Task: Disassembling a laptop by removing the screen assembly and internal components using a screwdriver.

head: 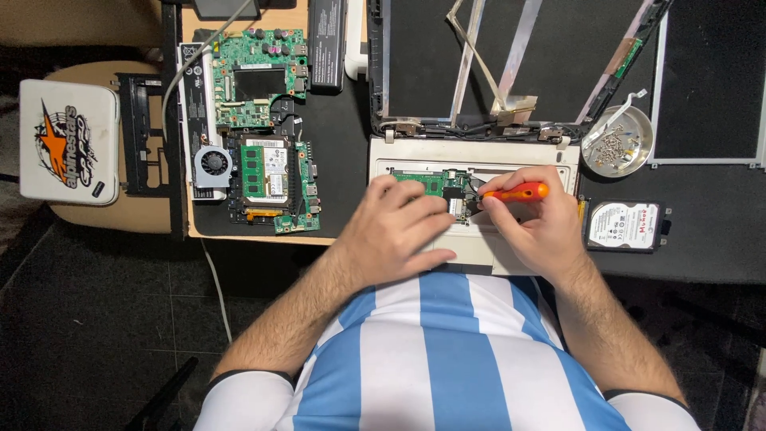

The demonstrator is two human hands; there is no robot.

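Orange-handled slim screwdriver (517, 191) pinched in right hand (536, 227) over small green circuit board (431, 185) inside opened white laptop base (479, 152); left hand (399, 231) flat, fingers resting loose. Light, rigid; best gripped mid-handle. Board likely fragile.

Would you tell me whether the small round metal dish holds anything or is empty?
Not empty: the round metal dish holds a heap of small screws on its left side.

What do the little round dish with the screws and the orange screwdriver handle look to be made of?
The round dish looks like thin metal: silvery, with a shiny rim, though glossy plastic is possible. The screwdriver handle, held in the right hand, looks like smooth moulded plastic, bright orange with a slight sheen.
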